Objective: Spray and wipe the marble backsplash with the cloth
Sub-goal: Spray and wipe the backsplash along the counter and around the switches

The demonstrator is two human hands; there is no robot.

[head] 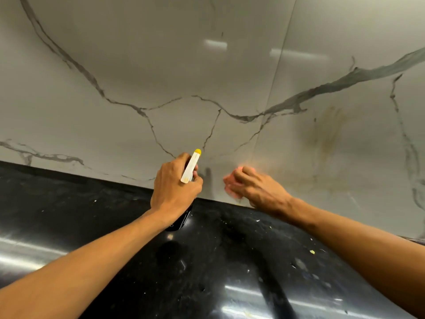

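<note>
A kitchen is indicated: a glossy black stone countertop [230, 261] strewn with crumbs is backed by a grey-veined marble backsplash [161, 65] stained brown.

Your bottle [190, 168] has a white spray head, a yellow nozzle tip and a dark body. Your left hand [174, 187] grips it tilted, with the nozzle toward the backsplash [138, 65]. The cloth [230, 183] is pink and blurred, bunched in your right hand [253, 187] low by the marble. The backsplash is pale with grey veins, one vertical seam and brownish smears at right.
</note>
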